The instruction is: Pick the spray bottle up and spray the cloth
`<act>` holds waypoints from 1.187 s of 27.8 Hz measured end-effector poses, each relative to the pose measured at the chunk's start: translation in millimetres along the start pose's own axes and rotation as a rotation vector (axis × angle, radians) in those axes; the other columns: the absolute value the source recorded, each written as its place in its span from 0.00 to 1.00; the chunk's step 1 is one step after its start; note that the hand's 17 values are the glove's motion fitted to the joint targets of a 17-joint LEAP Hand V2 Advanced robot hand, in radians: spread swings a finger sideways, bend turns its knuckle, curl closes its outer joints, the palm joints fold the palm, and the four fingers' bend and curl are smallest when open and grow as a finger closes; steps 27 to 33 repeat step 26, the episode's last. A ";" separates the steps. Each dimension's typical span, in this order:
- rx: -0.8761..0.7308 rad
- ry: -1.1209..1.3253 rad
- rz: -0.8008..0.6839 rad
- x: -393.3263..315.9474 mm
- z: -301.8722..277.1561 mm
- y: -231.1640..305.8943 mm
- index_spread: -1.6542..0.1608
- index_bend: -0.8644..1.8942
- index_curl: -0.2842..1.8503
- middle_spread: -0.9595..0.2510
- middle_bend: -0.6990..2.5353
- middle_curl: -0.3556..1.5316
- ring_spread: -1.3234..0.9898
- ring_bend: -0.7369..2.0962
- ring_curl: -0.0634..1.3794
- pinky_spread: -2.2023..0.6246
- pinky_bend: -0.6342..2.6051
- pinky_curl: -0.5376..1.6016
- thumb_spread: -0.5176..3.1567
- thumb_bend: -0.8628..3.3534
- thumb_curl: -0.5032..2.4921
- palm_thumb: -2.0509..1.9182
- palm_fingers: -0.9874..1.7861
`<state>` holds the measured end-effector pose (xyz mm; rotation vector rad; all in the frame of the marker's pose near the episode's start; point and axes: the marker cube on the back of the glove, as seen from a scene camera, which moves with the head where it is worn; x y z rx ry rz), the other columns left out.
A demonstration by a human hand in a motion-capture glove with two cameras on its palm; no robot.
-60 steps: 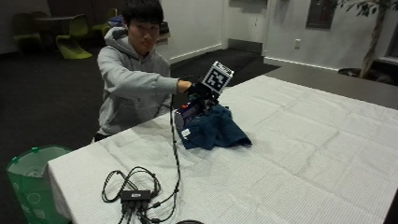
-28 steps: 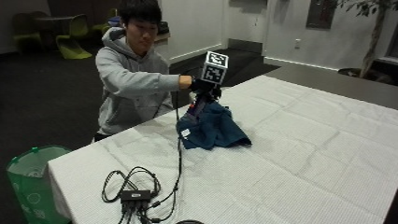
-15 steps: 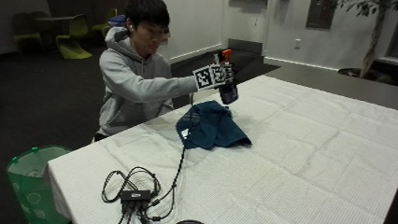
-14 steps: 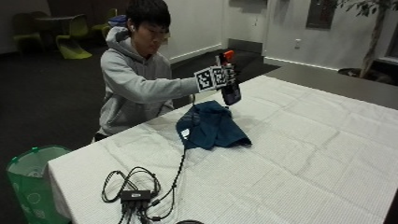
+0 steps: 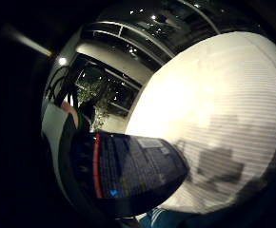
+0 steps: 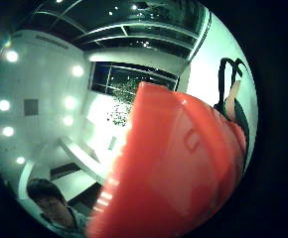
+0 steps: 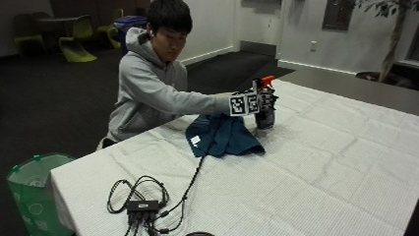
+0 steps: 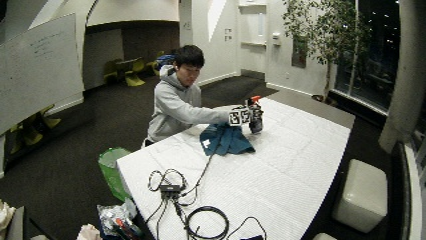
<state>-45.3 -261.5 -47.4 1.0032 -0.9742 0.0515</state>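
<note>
Outside view had the gloved right hand (image 7: 256, 102) wrapped around the spray bottle (image 7: 265, 112), standing upright, long axis vertical, orange head (image 7: 266, 80) on top, its nozzle's heading unclear. It was just beside the blue cloth (image 7: 223, 135), which lay crumpled on the white table (image 7: 327, 167).

Spray bottles: one (image 7: 264, 109)
Cloths: one (image 7: 221, 135)
Green bins: one (image 7: 31, 191)
Tables: one (image 7: 327, 177)
Gloved hands showing: one (image 7: 256, 100)

We saw the dark spray bottle (image 7: 265, 112) with its orange-red head standing upright beside the cloth (image 7: 223, 135); the blue cloth lay crumpled on the table.
</note>
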 end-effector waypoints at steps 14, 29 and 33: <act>-0.260 0.237 -0.060 -24.4 -41.9 47.2 0.80 0.33 0.33 0.78 0.30 0.41 0.54 0.38 0.34 0.78 0.36 0.47 0.31 0.19 0.40 0.74 0.42; -0.304 0.460 -0.252 -51.8 -130.6 103.1 0.78 0.36 0.28 0.81 0.29 0.39 0.57 0.37 0.28 0.84 0.34 0.42 0.37 0.20 0.37 0.72 0.41; -0.304 0.460 -0.252 -51.8 -130.6 103.1 0.78 0.36 0.28 0.81 0.29 0.39 0.57 0.37 0.28 0.84 0.34 0.42 0.37 0.20 0.37 0.72 0.41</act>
